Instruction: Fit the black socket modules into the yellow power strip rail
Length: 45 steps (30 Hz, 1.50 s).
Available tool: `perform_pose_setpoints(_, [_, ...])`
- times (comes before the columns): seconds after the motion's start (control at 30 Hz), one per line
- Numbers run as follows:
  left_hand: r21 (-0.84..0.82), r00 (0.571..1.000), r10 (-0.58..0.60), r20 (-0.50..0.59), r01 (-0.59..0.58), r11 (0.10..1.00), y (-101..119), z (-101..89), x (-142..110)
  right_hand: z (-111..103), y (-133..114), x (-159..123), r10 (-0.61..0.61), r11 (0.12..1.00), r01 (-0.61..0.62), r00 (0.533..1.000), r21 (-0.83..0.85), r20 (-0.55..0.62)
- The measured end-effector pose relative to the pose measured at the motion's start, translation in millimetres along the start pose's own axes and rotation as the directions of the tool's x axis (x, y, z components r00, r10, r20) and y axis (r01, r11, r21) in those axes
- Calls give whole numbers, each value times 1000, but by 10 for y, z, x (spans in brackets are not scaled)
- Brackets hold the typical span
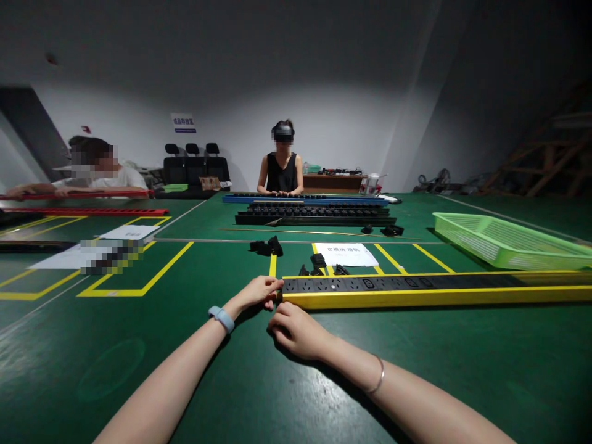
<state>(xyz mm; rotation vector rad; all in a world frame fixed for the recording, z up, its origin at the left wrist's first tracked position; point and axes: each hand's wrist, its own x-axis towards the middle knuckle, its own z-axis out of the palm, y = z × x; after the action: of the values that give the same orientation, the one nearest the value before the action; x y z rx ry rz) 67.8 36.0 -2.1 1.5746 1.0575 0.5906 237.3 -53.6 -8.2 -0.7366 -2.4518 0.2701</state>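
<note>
A long yellow power strip (351, 301) with a black face of sockets lies across the green table, reaching out to the right. At its left end, the fingers and thumb of my left hand (259, 292) pinch the tip, where a dark piece shows between them. My right hand (298, 330) rests on the table just in front of that end, its fingers curled in; whatever they may hold is hidden. Behind the strip's left part lie small black plastic modules (318, 260), and another cluster of black pieces (268, 246) sits farther back to the left.
A light green basket (504, 243) stands at the right. A white paper sign (346, 254) lies behind the strip. Farther back are black rails (314, 216) and a blue rail (305, 200), with a co-worker (282, 172) behind them. Another person (111, 176) handles red rails at the left.
</note>
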Motion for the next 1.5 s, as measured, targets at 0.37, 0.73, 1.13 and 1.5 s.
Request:
perform_pose_setpoints(0.37, [-203, 977, 210, 27, -200, 958, -28, -193, -103, -170, 40, 20, -50, 970, -29, 947, -240, -316])
perform_pose_setpoints(0.73, [420, 937, 312, 154, -348, 838, 31, 43, -68, -524, 198, 198, -23, 923, 20, 1000, -385, -4])
perform_pose_setpoints(1.13, [415, 945, 322, 56, -315, 853, 22, 79, -92, -504, 312, 222, 12, 926, 17, 997, -377, 73])
perform_pose_setpoints(1.5, [425, 946, 320, 57, -313, 850, 23, 71, -99, -401, 288, 262, -5, 908, 1, 1000, -418, -8])
